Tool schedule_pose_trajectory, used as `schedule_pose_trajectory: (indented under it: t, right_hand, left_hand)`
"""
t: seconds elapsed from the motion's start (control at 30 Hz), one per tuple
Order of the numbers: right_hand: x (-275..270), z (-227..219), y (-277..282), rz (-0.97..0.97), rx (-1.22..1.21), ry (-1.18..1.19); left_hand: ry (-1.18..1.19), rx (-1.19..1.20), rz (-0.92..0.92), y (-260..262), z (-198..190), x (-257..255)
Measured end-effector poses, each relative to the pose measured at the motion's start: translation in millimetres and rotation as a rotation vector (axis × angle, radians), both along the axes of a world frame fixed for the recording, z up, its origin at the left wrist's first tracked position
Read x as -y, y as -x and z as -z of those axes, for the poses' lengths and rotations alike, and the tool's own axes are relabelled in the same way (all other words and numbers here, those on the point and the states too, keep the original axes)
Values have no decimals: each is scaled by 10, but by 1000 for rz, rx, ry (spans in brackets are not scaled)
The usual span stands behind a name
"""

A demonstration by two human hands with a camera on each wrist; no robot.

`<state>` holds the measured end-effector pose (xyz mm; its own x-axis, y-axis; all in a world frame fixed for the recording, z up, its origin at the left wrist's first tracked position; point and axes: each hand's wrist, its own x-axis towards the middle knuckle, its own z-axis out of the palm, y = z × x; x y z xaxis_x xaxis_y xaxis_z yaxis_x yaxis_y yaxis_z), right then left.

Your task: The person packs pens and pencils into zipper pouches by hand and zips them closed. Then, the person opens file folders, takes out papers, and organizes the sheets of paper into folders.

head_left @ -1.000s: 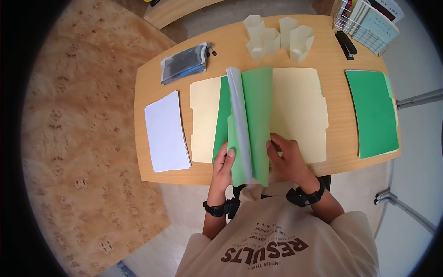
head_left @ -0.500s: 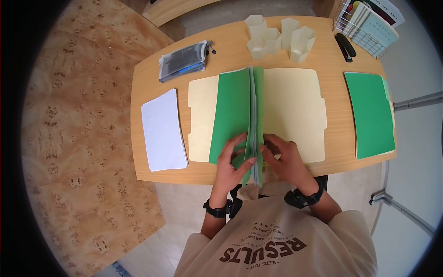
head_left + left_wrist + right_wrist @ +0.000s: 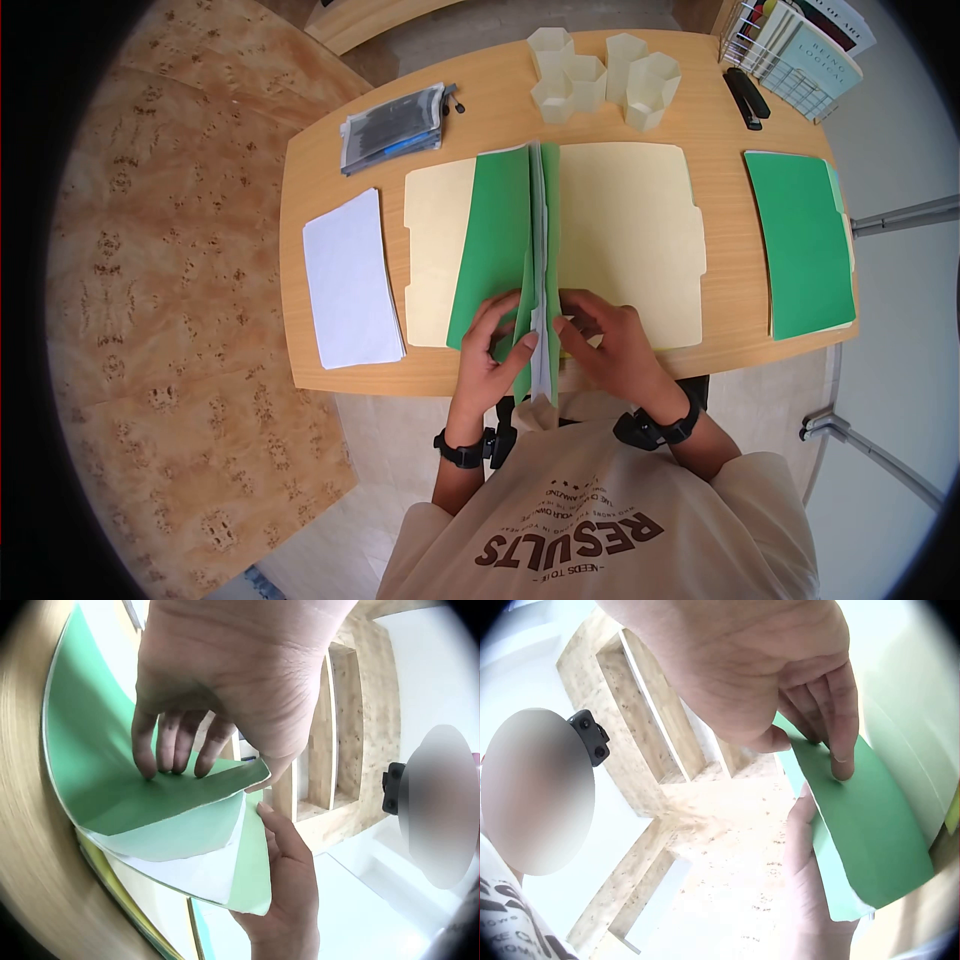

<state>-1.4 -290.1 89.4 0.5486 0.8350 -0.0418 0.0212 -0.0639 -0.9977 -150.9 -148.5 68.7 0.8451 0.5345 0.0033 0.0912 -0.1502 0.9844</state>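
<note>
A green file folder with white papers between its covers stands on edge between both hands. On its left side my left hand grips it; in the left wrist view the thumb lies at the cover's edge and the fingers press the darker green face. From the right, my right hand pinches the lighter green cover, thumb at its edge and fingers on its outer face. Left of the upright folder a green cover lies low over an open cream folder.
A stack of white paper lies at the left, with a zip pouch behind it. Several hexagonal cups stand at the back. To the right are a black stapler, a wire book rack and another green folder.
The green folder has swung from leaning open, its light green side showing broadly, to standing nearly upright and narrower. My left hand has shifted its hold onto the darker cover.
</note>
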Motion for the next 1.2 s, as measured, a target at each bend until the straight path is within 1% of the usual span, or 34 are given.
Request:
schedule_pose_trajectory:
  t: [0.07,0.17,0.3,0.5,0.57,0.6,0.63,0.67,0.7,0.73,0.77,0.83,0.87,0.93,1.0,1.03,1.07,1.1,1.13,1.17,1.2]
  right_hand:
    - [-1,2,-1,7,0,-15]
    - [12,15,-10,13,-7,-8]
    - [20,35,-13,4,-28,4]
    - [10,41,-17,6,-48,-11]
    - [-8,63,1,0,-49,-12]
    - [-26,107,20,12,-32,-30]
    - [-8,125,10,37,-2,-33]
    - [-15,106,28,65,-54,-21]
    - [-30,60,49,119,-10,-10]
    - [-38,29,50,167,27,-6]
    - [-33,5,19,186,45,2]
    - [-32,-42,-16,93,96,400]
    - [-1,-21,-32,100,100,403]
    - [85,26,-96,238,162,273]
    - [328,-1,-335,330,198,199]
    - [546,144,-558,398,248,144]
    - [844,271,-822,461,298,89]
    - [1182,41,-1067,498,164,297]
    - [1471,19,-1327,650,195,342]
    - [1806,-17,-1635,711,334,417]
    - [2075,0,-1914,853,284,356]
  left_hand:
    - [42,-35,-2,-4,-27,14]
    - [-6,9,26,3,40,-30]
    - [29,4,20,16,60,-27]
    - [-41,-4,18,-71,-54,26]
    - [-94,-54,-23,-74,-62,52]
    - [-89,-42,-15,-65,-75,42]
    - [-175,-54,5,-52,-85,30]
    - [-254,-52,34,-79,-86,51]
    - [-240,-48,50,-110,-135,91]
    - [-303,-19,67,-139,-113,122]
    - [-254,-16,92,-149,-69,159]
    - [-212,-14,116,-158,-51,194]
    - [-246,-30,117,-168,-66,211]
    - [-269,-33,116,-183,-99,229]
    - [-275,-33,46,-136,-135,184]
    - [-313,13,10,-140,-128,169]
    - [-295,22,-3,-119,-100,147]
    - [-236,14,-17,-89,-62,124]
    - [-177,8,-33,-71,-24,124]
    - [-158,32,-67,-80,10,146]
    - [-139,45,-88,-76,33,145]
